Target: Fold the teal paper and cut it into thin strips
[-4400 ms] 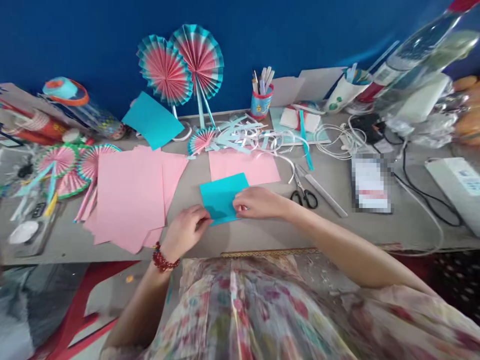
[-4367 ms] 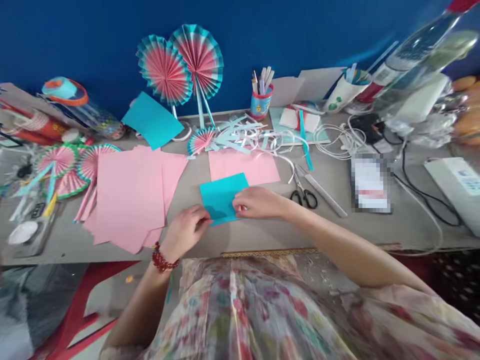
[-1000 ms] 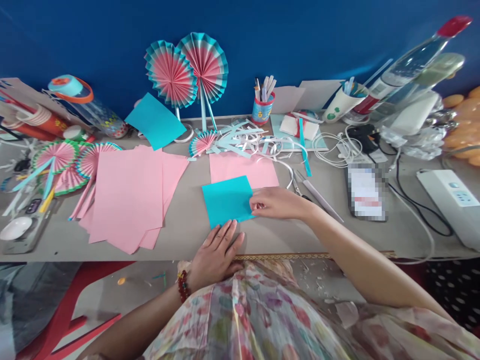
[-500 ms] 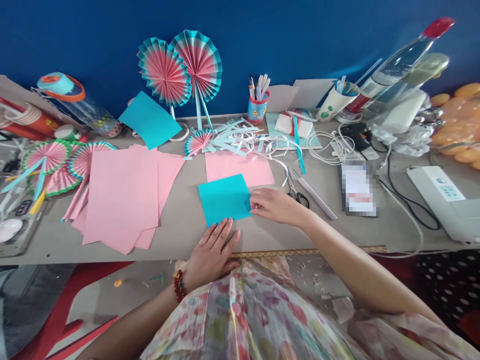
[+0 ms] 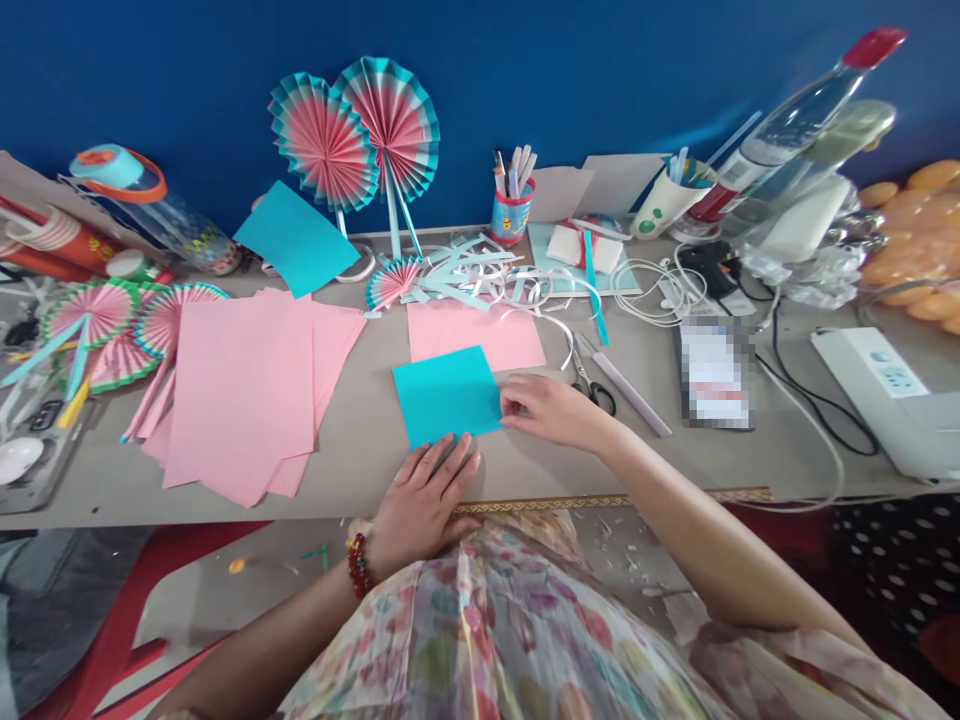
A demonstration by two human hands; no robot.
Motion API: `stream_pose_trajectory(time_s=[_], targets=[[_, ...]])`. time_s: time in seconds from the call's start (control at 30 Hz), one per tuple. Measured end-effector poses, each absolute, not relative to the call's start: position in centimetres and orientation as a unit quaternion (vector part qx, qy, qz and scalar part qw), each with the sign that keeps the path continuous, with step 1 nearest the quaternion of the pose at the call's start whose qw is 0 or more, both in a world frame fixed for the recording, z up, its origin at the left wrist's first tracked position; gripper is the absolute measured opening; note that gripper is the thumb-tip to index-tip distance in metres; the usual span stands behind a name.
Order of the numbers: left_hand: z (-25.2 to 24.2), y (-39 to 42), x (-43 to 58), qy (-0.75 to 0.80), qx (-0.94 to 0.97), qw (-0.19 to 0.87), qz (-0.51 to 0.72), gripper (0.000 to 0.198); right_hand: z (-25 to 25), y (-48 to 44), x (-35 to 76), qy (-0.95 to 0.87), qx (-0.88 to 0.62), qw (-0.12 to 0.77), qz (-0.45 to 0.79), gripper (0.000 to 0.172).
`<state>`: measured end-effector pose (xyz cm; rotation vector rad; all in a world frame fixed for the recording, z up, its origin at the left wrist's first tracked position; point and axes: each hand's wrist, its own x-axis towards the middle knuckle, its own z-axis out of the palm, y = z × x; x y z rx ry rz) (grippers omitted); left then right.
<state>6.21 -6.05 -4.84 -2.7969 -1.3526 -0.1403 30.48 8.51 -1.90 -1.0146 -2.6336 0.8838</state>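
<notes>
A turquoise sheet of paper point(image 5: 445, 395) lies on the table in front of me. My left hand point(image 5: 427, 490) rests flat at its lower edge, fingers stretched out and fingertips touching the paper. At the sheet's right edge, my right hand point(image 5: 547, 408) has its fingers curled together, closed on the paper's edge. Just behind the turquoise sheet lies a pink sheet point(image 5: 480, 335), partly covered by it. Scissors point(image 5: 595, 390) with black handles sit right of my right hand, beside a pale grey strip-like tool point(image 5: 634, 392).
Pink sheets point(image 5: 240, 390) are stacked at left, with small paper fans point(image 5: 94, 315) beyond. Paper strips point(image 5: 480, 275) are heaped at the back below two large fans point(image 5: 326, 150). A blurred phone point(image 5: 715, 375), cables point(image 5: 664, 290), a bottle point(image 5: 795, 115) and a power strip point(image 5: 885, 400) occupy the right.
The view has shifted very slightly. Both hands and the turquoise paper stay in nearly the same places.
</notes>
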Motion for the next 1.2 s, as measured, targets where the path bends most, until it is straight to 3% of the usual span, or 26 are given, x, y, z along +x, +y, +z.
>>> stream_pose_trajectory(time_s=[0.43,0.87,1.2], targets=[[-4.9,-6.2,6.3,-0.440,-0.897,0.012,-0.052,0.073,-1.7,8.7,31.3,-0.902,-0.273,0.116,0.314,0.020],[-4.1,-6.1,6.4,-0.439,-0.897,0.001,-0.060,0.068,-2.5,3.5,32.0,-0.931,-0.321,0.141,0.096,0.030],[-4.2,-6.1,6.4,-0.448,-0.891,-0.012,-0.074,0.064,-3.3,1.6,32.4,-0.920,-0.352,0.161,0.068,0.033]])
